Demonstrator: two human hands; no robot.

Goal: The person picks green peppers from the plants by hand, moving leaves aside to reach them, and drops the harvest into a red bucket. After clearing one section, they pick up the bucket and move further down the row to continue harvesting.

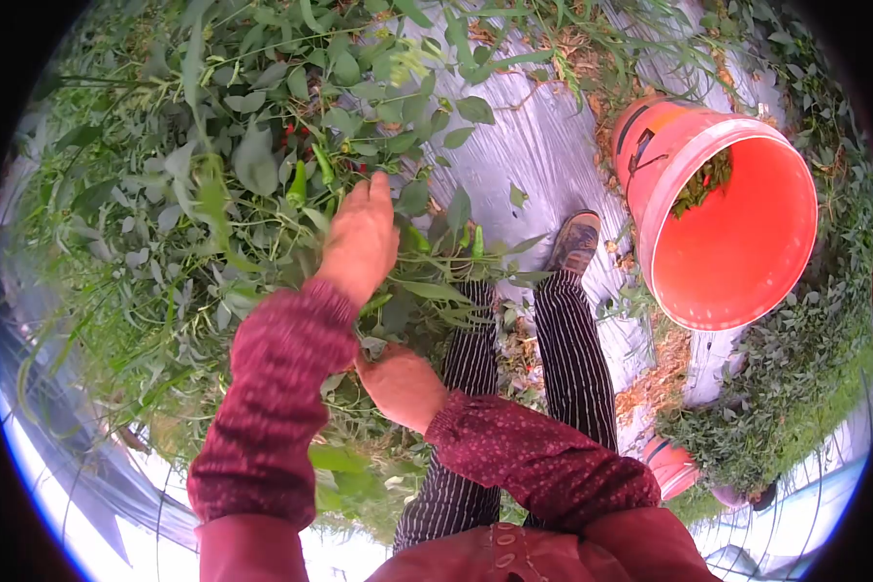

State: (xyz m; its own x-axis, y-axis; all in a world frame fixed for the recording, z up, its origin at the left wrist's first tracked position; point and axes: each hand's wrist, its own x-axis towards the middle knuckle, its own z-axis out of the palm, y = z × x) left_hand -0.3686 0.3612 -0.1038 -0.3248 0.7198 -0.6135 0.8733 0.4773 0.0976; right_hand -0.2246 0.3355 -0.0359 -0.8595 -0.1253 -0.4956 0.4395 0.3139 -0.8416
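Observation:
My left hand [362,238] reaches into a leafy pepper plant [252,160], its visible fingers stretched out among the leaves and its thumb hidden. Just left of those fingertips hang green chili peppers [298,184]; another green chili [477,241] shows to the right of the hand. Lower down, my right hand [403,386] is at the plant's lower leaves with its fingers curled inward. Leaves and the hand itself cover whatever lies between those fingers. A few red peppers are partly visible deep in the foliage.
A large red bucket [640,160] stands tilted in view at right, with green chilies [703,184] inside. Another red bucket [671,468] sits lower right. Silvery plastic sheet [514,136] covers the ground by my shoe [577,242]. More plants [795,369] grow along the right.

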